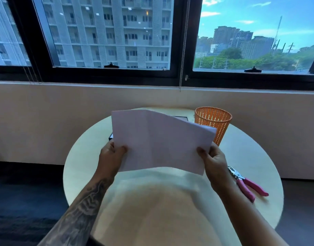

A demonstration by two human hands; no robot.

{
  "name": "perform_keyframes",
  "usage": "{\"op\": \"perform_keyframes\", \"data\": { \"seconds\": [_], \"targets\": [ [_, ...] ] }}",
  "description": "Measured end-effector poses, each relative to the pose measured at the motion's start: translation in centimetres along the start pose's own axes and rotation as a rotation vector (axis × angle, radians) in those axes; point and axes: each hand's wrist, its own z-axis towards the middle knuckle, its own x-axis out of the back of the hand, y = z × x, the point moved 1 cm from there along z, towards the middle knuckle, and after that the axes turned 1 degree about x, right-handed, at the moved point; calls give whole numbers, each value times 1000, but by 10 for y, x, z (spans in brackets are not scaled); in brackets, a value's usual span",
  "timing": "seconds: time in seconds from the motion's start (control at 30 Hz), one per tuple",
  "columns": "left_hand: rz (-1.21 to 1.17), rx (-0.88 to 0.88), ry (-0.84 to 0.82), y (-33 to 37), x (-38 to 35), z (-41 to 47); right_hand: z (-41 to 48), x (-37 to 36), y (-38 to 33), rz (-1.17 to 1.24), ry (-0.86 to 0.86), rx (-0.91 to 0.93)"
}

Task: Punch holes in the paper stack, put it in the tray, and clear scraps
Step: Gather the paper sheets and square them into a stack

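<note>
I hold a white paper stack up above the round table, tilted toward me. My left hand grips its lower left edge, and my right hand pinches its lower right corner. Behind the paper, a dark tray lies on the table, mostly hidden; only its far right corner and a bit of its left edge show. A hole punch with pink handles lies on the table just right of my right wrist.
An orange mesh basket stands upright at the back right of the table, close to the paper's right corner. A low wall and a window ledge run behind the table. Dark floor surrounds the table on both sides.
</note>
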Motion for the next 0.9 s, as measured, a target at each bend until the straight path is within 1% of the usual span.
{"op": "perform_keyframes", "data": {
  "seconds": [0.1,0.23,0.33,0.4,0.5,0.6,0.67,0.7,0.73,0.8,0.83,0.87,0.9],
  "targets": [
    [11,-22,-1,3,2,3,2,0,-7,11,-27,-20],
    [52,41,-15,-28,2,-10,-16,6,21,-35,-32,-115],
    [77,71,-3,-35,1,-16,-23,10,35,-71,-44,-165],
    [74,40,-42,-30,2,-8,-20,12,29,-60,-57,-160],
    [58,-28,-62,-6,9,6,-11,17,9,-39,-144,-150],
    [136,-108,-122,22,12,23,-5,21,2,-110,-241,-142],
    [191,-168,-137,32,14,33,-6,19,4,-93,-250,-125],
    [202,-200,-121,34,15,36,-6,17,7,-56,-228,-125],
    [207,-231,-66,34,16,38,-7,14,11,-11,-201,-130],
    [157,-270,126,30,14,30,-9,6,18,83,-159,-150],
    [88,-254,227,24,11,21,-11,1,21,121,-142,-166],
    [22,-202,294,15,7,11,-12,-3,25,153,-125,-183],
    [-31,-125,308,4,2,1,-14,-8,27,180,-106,-201]
  ]
}}
